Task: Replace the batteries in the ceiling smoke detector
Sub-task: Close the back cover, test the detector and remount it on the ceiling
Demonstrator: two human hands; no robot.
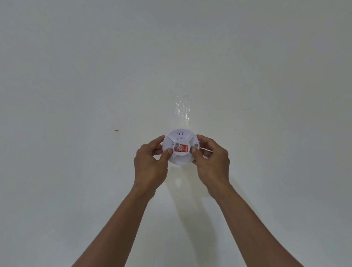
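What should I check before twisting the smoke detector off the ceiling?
1. Left hand grips the smoke detector rim: ok.
2. Right hand grips the opposite side: ok.
3. Thumbs on the face, beside the red label: ok.
4. Clear tape on the ceiling above the unit, possibly holding it: cannot tell.
5. Detector seated on its mount: cannot tell.
6. Spare batteries at hand: cannot tell, none in view.

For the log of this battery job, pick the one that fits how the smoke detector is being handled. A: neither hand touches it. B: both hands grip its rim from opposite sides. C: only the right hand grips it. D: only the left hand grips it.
B: the left hand and the right hand clasp the white smoke detector at opposite edges, thumbs on its face.
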